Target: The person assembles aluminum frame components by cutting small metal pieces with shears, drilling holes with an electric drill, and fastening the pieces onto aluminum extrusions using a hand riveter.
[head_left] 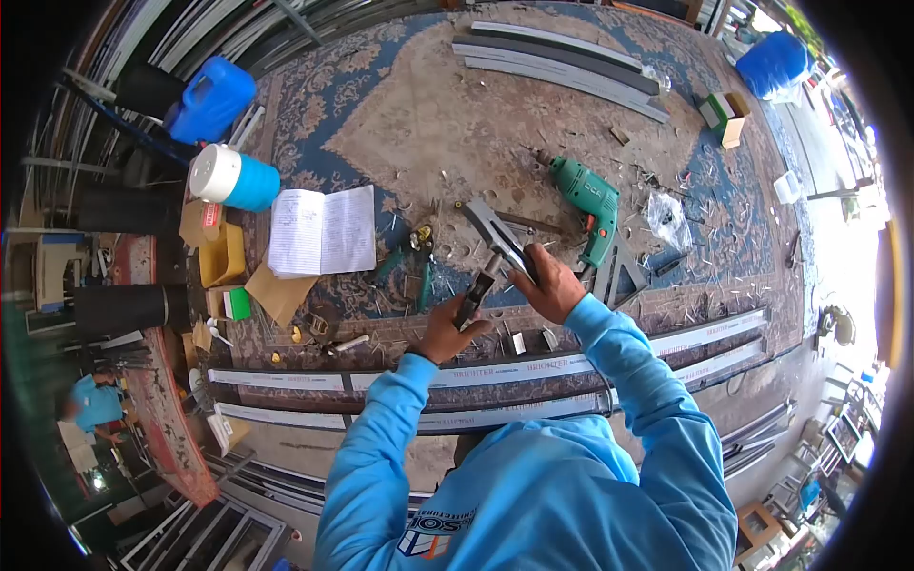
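Observation:
My left hand (pixel 449 329) is closed around a dark-handled tool (pixel 476 289) with a short metal end. Its exact kind is not clear. My right hand (pixel 552 284) grips a long grey metal piece (pixel 495 228) that slants up and left over the carpet. The tool's metal end meets or overlaps this piece near my right fingers; I cannot tell if they touch. A green power drill (pixel 588 200) lies just beyond my right hand. Pliers with yellow-and-black parts (pixel 420 240) and teal handles lie up and left of my left hand.
Long aluminium profiles (pixel 466 373) run along the near table edge, with others (pixel 562 71) at the far side. On the left are an open notebook (pixel 322 231), a blue-and-white water jug (pixel 243 181) and a blue canister (pixel 217 98). Screws and scraps litter the carpet. A person (pixel 95 402) is at far left.

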Motion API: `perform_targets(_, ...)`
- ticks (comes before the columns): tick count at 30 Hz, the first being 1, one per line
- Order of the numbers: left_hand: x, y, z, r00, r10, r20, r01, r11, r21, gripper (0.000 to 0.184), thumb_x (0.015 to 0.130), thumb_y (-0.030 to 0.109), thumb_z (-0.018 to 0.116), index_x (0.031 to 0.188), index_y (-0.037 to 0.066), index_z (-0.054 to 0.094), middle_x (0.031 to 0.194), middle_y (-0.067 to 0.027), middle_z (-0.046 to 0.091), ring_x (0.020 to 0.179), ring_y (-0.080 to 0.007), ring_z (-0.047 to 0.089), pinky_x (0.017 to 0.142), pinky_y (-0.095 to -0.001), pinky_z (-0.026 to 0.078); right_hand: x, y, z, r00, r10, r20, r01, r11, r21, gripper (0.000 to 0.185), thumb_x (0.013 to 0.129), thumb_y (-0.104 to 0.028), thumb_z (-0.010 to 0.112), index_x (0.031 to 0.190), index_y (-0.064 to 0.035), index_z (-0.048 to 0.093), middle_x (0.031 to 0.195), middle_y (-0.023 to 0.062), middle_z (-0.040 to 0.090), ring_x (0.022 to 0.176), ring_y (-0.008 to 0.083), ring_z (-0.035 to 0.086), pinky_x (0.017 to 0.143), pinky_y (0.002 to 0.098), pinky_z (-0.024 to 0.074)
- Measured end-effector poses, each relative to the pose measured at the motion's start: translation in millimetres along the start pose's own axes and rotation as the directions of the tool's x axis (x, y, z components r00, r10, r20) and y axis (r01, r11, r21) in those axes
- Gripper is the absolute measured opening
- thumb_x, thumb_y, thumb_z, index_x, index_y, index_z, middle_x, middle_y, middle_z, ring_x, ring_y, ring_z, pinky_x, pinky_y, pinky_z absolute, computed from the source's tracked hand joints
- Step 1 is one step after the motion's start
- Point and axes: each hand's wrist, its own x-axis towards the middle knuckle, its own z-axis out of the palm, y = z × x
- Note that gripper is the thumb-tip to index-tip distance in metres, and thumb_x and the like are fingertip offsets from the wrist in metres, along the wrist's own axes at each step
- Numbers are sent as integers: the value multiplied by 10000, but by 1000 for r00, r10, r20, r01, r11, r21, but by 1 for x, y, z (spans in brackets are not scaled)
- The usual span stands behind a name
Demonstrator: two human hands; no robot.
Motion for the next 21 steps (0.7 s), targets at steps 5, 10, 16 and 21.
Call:
perform_targets(5, -16, 45, -16, 965, -82, -251, 59, 993, -99, 322, 902, 297, 798, 828, 5, 685, 655, -86, 627, 608, -179, 582, 566, -369, 452, -1, 11, 6, 996, 91, 20, -92, 993, 69, 447, 987, -400, 639, 1155, -4, 516, 836, 224, 642, 762, 390, 664, 679, 478, 506)
perform_targets(10, -101, 110, -100, 974, 47, -224, -21, 993, 119, 208, 922, 198, 749, 996, 13, 691, 800, -113, 695, 678, -269, 664, 610, -393, 499, -29, 11, 4, 936, 226, 270, -335, 808, 484, 447, 1011, -450, 610, 1124, -22, 543, 801, 77, 577, 698, 187, 589, 628, 356, 471)
perform_targets(16, -274, 216, -193, 837, -514, -190, 503, 583, 638, 349, 838, 290, 811, 840, -18, 646, 627, -198, 544, 577, -390, 539, 543, -431, 396, -67, 8, 1, 897, 87, 433, -405, 556, 726, 319, 1050, -389, 557, 1100, -75, 540, 841, 13, 541, 687, 109, 544, 581, 274, 444)
perform_targets(21, -337, 248, -151, 800, -479, -361, 594, 713, 373, 309, 856, 239, 787, 795, -15, 622, 587, -90, 518, 531, -183, 458, 525, -354, 360, -111, -5, -8, 910, -22, 414, -356, 467, 809, 421, 1086, -468, 421, 1102, -65, 542, 783, 51, 560, 624, 160, 576, 575, 296, 485)
